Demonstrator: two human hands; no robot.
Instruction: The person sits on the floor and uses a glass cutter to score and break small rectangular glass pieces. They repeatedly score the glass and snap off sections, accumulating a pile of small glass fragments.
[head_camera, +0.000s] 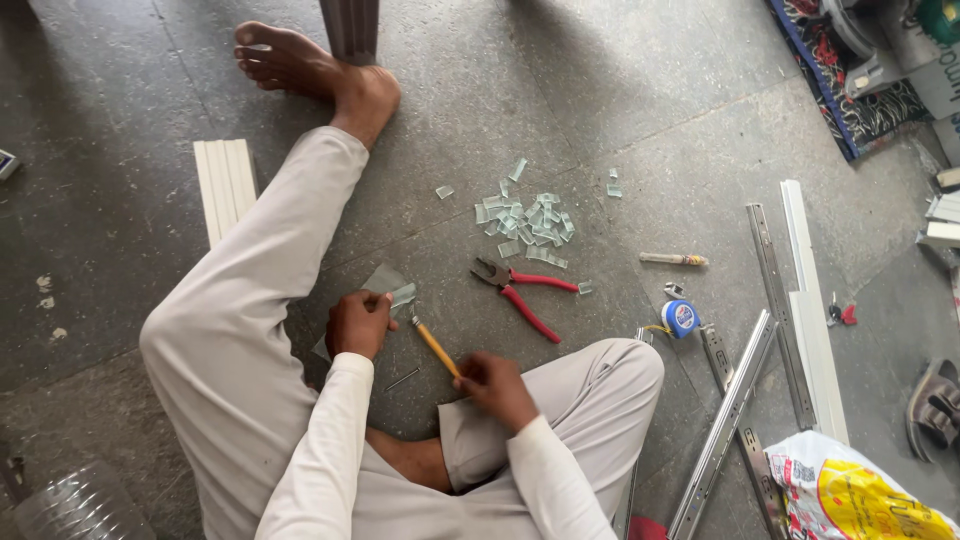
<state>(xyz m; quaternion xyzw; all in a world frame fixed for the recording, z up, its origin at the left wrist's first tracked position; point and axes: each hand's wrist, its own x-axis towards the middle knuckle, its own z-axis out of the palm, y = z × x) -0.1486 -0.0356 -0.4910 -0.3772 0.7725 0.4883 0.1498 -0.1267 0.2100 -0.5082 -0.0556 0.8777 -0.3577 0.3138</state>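
Left hand: the left hand (358, 323), left of the frame's centre, is clenched on a glass sheet (383, 283), fingers curled over its near edge.
Glass sheet: a thin, clear, pale green-grey pane lying flat on the floor (620, 90); the grey concrete shows through it, and one small corner piece by the fingers looks lighter.
Right hand: the right hand (495, 387), lower centre, grasps a glass cutter (433, 344) by the lower end of its yellow-orange handle.
Glass cutter: slim and slanted, its metal head touching the glass just beside the left hand.
Glass offcuts: a heap of small clear rectangular glass offcuts (528, 220), above centre, with a few strays around it.
Pliers: red-handled pliers (520, 288), just below the heap, lying apart from both hands.
Tape measure: a small blue tape measure (682, 318), right of centre.
Drawer slides: long metal drawer slides (770, 300), at lower right.
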